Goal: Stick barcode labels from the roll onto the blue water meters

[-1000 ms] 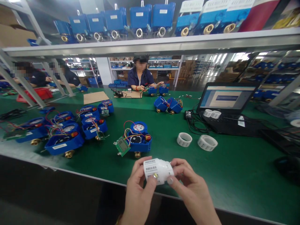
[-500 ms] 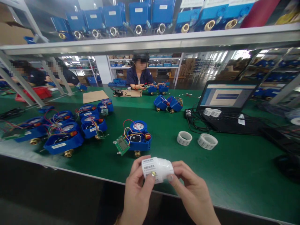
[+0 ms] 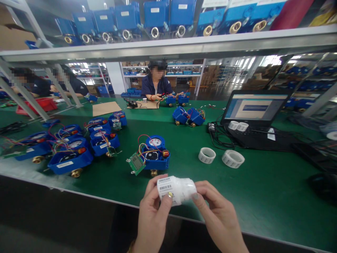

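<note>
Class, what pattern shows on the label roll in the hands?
White label roll with black barcodes; best seen in the head view.

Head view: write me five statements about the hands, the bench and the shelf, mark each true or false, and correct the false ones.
1. The left hand and the right hand both hold the white label roll. True.
2. The laptop screen is dark. False: the laptop screen is lit.
3. The green circuit board sits inside the housing of the central blue meter. False: the green circuit board is outside it, on the left side of the picture from the central blue meter.
4. Further label rolls rest on the green tabletop. True.
5. The overhead shelf bears a row of blue units. True.
</note>
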`<state>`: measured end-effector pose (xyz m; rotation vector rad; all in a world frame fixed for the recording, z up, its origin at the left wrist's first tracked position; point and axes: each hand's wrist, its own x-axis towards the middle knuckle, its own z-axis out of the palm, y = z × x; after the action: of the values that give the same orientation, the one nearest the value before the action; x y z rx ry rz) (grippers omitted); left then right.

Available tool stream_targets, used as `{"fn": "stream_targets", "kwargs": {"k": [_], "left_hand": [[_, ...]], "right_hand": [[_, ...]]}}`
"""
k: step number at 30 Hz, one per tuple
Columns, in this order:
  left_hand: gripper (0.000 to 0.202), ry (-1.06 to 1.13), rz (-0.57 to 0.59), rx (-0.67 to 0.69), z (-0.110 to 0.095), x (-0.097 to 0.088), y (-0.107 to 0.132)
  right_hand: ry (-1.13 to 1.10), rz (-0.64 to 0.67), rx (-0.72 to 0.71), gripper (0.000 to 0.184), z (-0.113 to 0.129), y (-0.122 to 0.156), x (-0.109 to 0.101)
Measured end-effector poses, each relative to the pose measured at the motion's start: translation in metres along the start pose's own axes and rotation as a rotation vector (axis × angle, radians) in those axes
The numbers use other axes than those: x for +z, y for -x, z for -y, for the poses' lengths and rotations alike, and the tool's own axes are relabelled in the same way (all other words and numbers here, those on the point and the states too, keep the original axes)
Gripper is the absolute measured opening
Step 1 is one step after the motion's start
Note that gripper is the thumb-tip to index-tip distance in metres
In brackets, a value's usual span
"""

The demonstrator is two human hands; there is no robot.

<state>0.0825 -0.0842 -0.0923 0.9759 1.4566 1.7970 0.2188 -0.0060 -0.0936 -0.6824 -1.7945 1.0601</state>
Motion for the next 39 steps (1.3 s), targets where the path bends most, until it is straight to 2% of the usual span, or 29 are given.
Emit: {"fn": "stream_targets", "kwargs": {"k": [6,13,23,31,39], "left_hand": [[0.023,-0.013,0.033,-0.019,0.002,-0.001,0.0],[0.02,-0.084,0.045,-0.018,0.004,-0.002,0.0],[0.02,-0.073,0.071,-0.022,0.006,-0.004,0.0],[0.021,-0.083,0.1,0.033,0.01,-0.006,0.0],[0.024,-0.065,0.06,-0.04,0.01,-0.006,0.001]], "right_hand": [[-0.069,0.072,0.05,0.022,-0.004,-0.001,-0.003],[-0.028,0.043,-0.025,0.018,-0.003,0.001,0.0],[-0.018,0.041,-0.024,0.02,-0.004,0.001,-0.002],[-0.028,0.057,0.01,0.024,-0.007,0.001,-0.003],[0.054,-0.038,-0.056,0.019,-0.005,0.001,-0.003]]}}
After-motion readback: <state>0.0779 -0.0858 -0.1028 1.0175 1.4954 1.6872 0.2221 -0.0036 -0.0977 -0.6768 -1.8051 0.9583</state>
